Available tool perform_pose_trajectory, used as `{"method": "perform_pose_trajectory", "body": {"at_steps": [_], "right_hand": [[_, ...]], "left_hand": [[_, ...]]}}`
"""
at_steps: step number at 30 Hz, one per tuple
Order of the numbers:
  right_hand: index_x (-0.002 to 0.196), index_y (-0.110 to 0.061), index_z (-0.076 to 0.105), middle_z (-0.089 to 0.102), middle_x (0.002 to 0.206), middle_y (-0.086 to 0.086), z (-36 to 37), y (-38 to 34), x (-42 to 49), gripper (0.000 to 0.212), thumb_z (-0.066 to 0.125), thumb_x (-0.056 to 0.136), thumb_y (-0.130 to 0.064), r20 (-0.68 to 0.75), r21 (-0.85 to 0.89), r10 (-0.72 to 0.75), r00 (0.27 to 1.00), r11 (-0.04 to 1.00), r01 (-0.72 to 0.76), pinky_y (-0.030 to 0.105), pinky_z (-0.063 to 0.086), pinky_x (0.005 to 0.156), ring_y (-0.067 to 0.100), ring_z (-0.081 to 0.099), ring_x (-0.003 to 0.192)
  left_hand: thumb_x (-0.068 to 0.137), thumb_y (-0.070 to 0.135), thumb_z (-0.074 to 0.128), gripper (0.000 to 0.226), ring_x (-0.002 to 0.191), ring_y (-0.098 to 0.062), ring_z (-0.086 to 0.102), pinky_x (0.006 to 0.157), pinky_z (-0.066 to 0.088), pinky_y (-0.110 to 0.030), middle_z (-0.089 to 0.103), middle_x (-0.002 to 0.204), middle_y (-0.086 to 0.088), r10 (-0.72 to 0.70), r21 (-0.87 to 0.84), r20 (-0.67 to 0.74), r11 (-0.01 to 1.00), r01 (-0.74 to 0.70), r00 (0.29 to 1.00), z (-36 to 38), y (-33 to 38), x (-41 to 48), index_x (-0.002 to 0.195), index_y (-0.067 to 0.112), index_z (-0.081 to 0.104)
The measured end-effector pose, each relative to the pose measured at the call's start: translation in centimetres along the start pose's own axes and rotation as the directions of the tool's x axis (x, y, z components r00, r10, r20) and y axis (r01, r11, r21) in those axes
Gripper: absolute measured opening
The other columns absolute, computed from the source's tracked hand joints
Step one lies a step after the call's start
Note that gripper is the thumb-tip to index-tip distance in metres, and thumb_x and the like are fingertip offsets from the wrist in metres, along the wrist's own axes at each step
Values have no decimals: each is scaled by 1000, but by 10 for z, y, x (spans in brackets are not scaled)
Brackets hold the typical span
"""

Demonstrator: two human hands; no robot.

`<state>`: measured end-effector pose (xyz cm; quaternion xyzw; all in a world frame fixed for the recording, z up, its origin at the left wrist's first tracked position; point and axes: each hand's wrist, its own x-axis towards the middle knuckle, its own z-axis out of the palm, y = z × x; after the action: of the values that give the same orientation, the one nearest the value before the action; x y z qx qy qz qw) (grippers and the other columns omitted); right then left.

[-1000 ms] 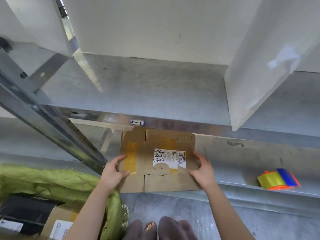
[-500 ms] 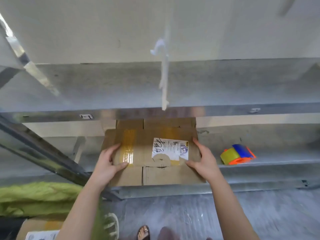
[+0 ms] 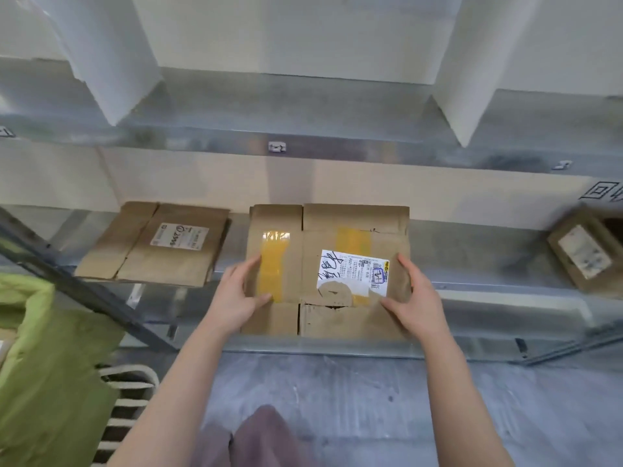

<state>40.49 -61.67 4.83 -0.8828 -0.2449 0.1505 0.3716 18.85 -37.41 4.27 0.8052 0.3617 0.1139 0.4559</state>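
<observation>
Flat cardboard parcel (image 3: 354,219) is set at the front of the metal shelf (image 3: 488,299), pinched at both side edges by the left hand (image 3: 239,298) and right hand (image 3: 416,303), thumbs on top. It is best slid straight back, kept square and clear of the neighbouring parcel (image 3: 158,246).

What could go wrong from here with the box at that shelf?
The cardboard box has its near edge at the shelf lip; let go, it might tip off. The left hand and right hand hold only its side edges, and the near flaps look split, so one could fold or tear. Slid left, it could bump the neighbouring flat box.
</observation>
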Motion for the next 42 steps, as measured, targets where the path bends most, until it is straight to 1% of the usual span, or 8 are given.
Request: {"method": "perform_pose_trajectory", "body": {"at_steps": [9, 16, 22, 27, 33, 36, 39, 42], "right_hand": [[151, -44, 18, 35, 153, -14, -82, 82, 22, 103, 82, 75, -14, -140, 122, 8, 990, 992, 10, 28, 35, 104, 16, 36, 139], [154, -39, 4, 41, 151, 7, -145, 137, 61, 122, 87, 69, -12, -130, 250, 144, 981, 962, -108, 39, 39, 109, 20, 43, 137], [152, -33, 23, 45, 145, -2, -192, 179, 94, 108, 86, 69, -7, -163, 301, 168, 972, 947, -114, 45, 45, 105, 17, 49, 128], [134, -30, 38, 51, 133, -7, -196, 199, 111, 74, 77, 77, -1, 2, 444, 194, 981, 879, -174, 46, 44, 106, 17, 50, 127], [145, -39, 18, 33, 141, -17, -220, 211, 128, 89, 78, 79, -33, 138, 472, 56, 989, 874, -116, 30, 34, 109, 3, 37, 129], [124, -46, 40, 48, 127, -28, -240, 207, 145, 59, 77, 81, -29, 169, 456, -31, 985, 889, -50, 10, 38, 99, -19, 46, 111], [114, -40, 59, 58, 126, -16, -245, 210, 160, 36, 75, 82, -37, 165, 428, -8, 986, 901, -64, 29, 39, 107, 2, 51, 122], [133, -23, 57, 43, 146, -3, -245, 213, 168, 67, 68, 78, -58, 137, 358, 63, 989, 927, -108, 30, 24, 110, 10, 33, 137]], "left_hand": [[73, 30, 82, 91, 123, -8, 47, 104, 42, -35, 39, 144, 11, 37, -185, 57, 982, -26, 998, 107, 77, 25, 143, 49, 27], [73, 18, 81, 112, 129, 0, 30, 110, 29, -23, 27, 139, 20, 106, -368, 211, 930, -21, 972, 210, 157, 52, 152, 30, 3], [75, 20, 82, 104, 126, 2, 29, 104, 31, -23, 31, 133, 26, 110, -363, 243, 932, -15, 964, 265, 205, 79, 150, 33, 12], [76, 13, 76, 86, 128, -14, 44, 95, 48, -26, 40, 142, 1, 72, -253, 169, 967, -28, 983, 295, 211, 93, 143, 32, 25], [85, 47, 65, 76, 142, -13, 24, 113, 31, -40, 17, 156, 7, 183, -120, -40, 975, -186, 982, 320, 219, 80, 142, 54, 15], [86, 46, 65, 66, 141, -10, 25, 110, 36, -40, 15, 154, 17, 215, -119, -35, 969, -218, 976, 327, 226, 82, 140, 56, 27], [79, 57, 65, 56, 136, -8, 34, 108, 41, -38, 20, 148, 23, 168, -230, -19, 959, -168, 986, 326, 233, 83, 130, 56, 41], [76, 66, 56, 57, 131, 0, 36, 111, 36, -36, 34, 145, 13, 136, -185, -51, 972, -143, 989, 323, 235, 87, 129, 43, 52]]}}
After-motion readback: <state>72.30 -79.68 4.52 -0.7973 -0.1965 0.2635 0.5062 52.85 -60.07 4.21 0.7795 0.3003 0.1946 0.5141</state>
